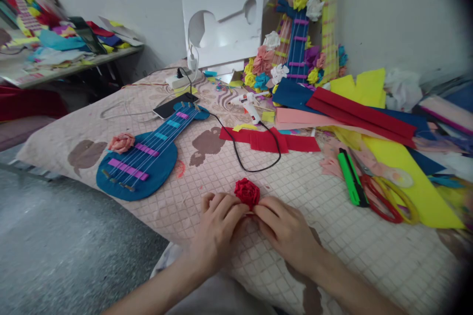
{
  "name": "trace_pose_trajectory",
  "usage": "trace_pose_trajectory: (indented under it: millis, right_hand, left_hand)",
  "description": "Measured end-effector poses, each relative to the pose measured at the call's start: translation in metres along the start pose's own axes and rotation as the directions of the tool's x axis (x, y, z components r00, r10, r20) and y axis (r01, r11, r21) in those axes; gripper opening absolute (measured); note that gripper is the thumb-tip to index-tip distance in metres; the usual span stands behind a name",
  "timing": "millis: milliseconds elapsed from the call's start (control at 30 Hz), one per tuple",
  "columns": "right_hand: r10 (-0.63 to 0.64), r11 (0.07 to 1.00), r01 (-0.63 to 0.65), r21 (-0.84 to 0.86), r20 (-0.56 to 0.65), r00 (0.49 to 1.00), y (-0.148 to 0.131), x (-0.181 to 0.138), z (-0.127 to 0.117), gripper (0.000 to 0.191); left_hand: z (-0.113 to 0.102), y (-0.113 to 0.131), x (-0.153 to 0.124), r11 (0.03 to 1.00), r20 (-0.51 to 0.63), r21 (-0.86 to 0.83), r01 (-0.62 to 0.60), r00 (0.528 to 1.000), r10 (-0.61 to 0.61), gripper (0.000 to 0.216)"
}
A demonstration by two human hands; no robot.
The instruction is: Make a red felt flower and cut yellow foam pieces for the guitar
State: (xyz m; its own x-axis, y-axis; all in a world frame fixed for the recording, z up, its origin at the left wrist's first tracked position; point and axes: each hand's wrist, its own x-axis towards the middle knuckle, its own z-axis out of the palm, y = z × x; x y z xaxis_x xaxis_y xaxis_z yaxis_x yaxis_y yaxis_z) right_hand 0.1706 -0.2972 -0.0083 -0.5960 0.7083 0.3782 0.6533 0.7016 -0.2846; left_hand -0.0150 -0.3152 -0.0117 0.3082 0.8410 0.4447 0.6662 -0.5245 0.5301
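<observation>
A red crepe-paper rose (247, 192) is pinched at its base between my two hands, low over the near edge of the table. My left hand (220, 224) closes on it from the left, fingers bent together. From the right, the thumb and fingertips of my right hand (286, 229) press against the same base, where a thin pale strip or stick shows. To the left lies a blue paper guitar (148, 157) with white strings and a pink paper flower (121, 142) on its body. Strips of red crepe paper (269, 141) lie beyond the rose.
A white glue gun (251, 106), its black cord looping near my hands, lies past the red strips. Right are a green utility knife (351, 177), scissors (384, 199) and coloured crepe sheets (364, 115). Behind stand decorated paper guitars (297, 44), a white foam board (229, 10) and a phone (175, 104).
</observation>
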Motion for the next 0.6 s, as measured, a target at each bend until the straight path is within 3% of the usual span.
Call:
trace_pose_trajectory:
  millis: [267, 600]
  right_hand:
    - [0.015, 1.000, -0.015, -0.001, -0.018, 1.000, -0.0027, 0.0015, 0.0013, 0.018]
    - [-0.003, 1.000, 0.003, 0.004, -0.026, 1.000, -0.0051, 0.0023, 0.0014, 0.021]
  left_hand:
    - [-0.0013, 0.0009, 0.0020, 1.000, 0.069, 0.015, 0.021, 0.997, -0.022, 0.013]
    - [-0.0012, -0.0015, 0.0027, 0.998, 0.015, -0.052, 0.035, 0.999, -0.035, 0.012]
